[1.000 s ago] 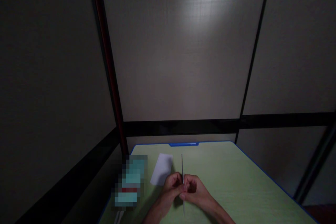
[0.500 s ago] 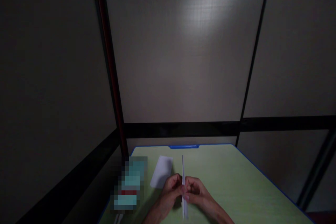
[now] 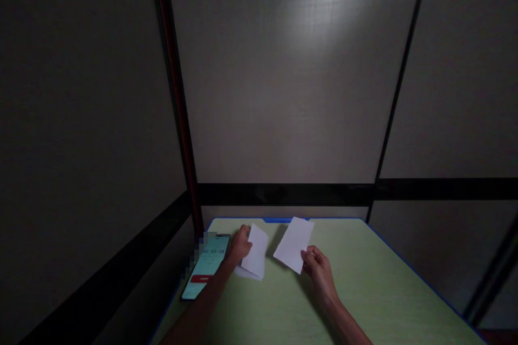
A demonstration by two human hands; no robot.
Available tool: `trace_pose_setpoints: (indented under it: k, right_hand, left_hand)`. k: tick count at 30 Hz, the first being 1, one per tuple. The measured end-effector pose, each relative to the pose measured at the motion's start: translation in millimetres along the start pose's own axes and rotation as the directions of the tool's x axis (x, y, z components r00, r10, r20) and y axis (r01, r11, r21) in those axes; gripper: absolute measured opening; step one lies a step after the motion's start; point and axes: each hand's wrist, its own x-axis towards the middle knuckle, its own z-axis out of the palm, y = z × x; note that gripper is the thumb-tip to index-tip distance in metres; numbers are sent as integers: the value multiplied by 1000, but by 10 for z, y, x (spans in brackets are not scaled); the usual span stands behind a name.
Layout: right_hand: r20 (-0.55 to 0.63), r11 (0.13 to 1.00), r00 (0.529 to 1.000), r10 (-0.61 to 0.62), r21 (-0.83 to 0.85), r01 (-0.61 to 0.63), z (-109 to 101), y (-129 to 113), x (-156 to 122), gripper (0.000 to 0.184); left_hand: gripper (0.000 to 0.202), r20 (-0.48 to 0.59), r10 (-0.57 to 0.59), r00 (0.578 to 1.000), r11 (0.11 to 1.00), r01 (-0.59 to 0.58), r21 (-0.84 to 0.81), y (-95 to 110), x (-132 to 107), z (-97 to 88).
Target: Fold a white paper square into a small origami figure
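My right hand [image 3: 319, 269] is closed, pinching the lower right corner of a white rectangular piece of paper [image 3: 294, 244], which is held tilted above the table. To the left, the fingers of my left hand [image 3: 241, 246] are closed on the left edge of a second white paper [image 3: 256, 249]. That one looks folded or layered, with another white edge showing below it. Whether it is one folded sheet or two sheets I cannot tell. A gap separates the two papers.
A phone [image 3: 209, 264] with a lit teal screen and a red button lies at the table's left side, partly behind my left forearm. The pale green table [image 3: 376, 291] has a blue rim. Grey wall panels [image 3: 283, 118] with black strips stand behind and to the left.
My hands, together at one paper seen edge-on, have moved apart. The right one has turned its paper face-up. The left has gone forward and left, taking hold of paper there.
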Motion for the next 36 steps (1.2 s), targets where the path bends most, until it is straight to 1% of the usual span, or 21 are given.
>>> trace_pose_setpoints:
  k: [4,8,11,14,17,22,25,28,29,30,31,32,33,34,35,36]
  right_hand:
    - [8,999,999,34,-9,-34,20,16,-12,19]
    - [15,998,998,56,-24,-56,42,3,-26,19]
    - [15,997,998,64,-34,-63,39,-1,-28,18]
    - [14,997,998,62,-39,-62,28,8,-21,17]
    - [16,998,999,51,-40,-51,18,19,-9,15]
    - [19,999,999,27,-36,-26,13,41,4,13]
    - [21,1000,1000,-4,-31,4,25,27,-11,14]
    - [33,997,997,-65,-38,67,69,-52,-65,12]
    - [56,991,992,-115,-69,118,93,-88,-93,10]
    - [84,980,984,-159,-110,168,120,-121,-124,9]
    - [115,965,974,-196,-155,213,150,-147,-157,10]
    - [146,944,963,-228,-208,255,180,-164,-191,10]
    - [182,921,950,-253,-256,294,208,-169,-223,10]
    - [225,896,937,-268,-299,328,232,-164,-252,10]
    - [278,871,922,-268,-340,356,250,-151,-277,8]
    - [322,844,908,-267,-377,382,261,-137,-296,6]
  left_hand:
    - [36,-35,11,999,975,-3,224,-2,-94,46]
    - [41,-51,39,998,932,-18,362,26,-170,110]
    - [46,-64,59,996,908,-27,417,56,-185,201]
    - [64,-78,32,996,900,5,437,78,-180,320]
    - [61,-100,12,995,903,32,427,72,-172,389]
    - [50,-126,4,992,942,38,334,40,-176,338]
    - [46,-115,31,993,975,-5,220,100,-212,338]
    - [44,-50,103,993,994,-101,41,235,-298,448]
    - [42,7,123,992,989,-122,-81,284,-337,502]
    - [41,58,126,990,974,-113,-198,329,-379,559]
    - [38,114,129,985,948,-89,-305,369,-422,613]
    - [37,198,125,972,793,22,-609,401,-464,659]
    - [34,254,126,959,590,133,-796,426,-502,693]
    - [29,283,115,952,422,211,-881,444,-536,713]
    - [23,326,77,942,303,289,-908,455,-564,717]
    - [21,398,47,916,233,378,-896,460,-585,708]
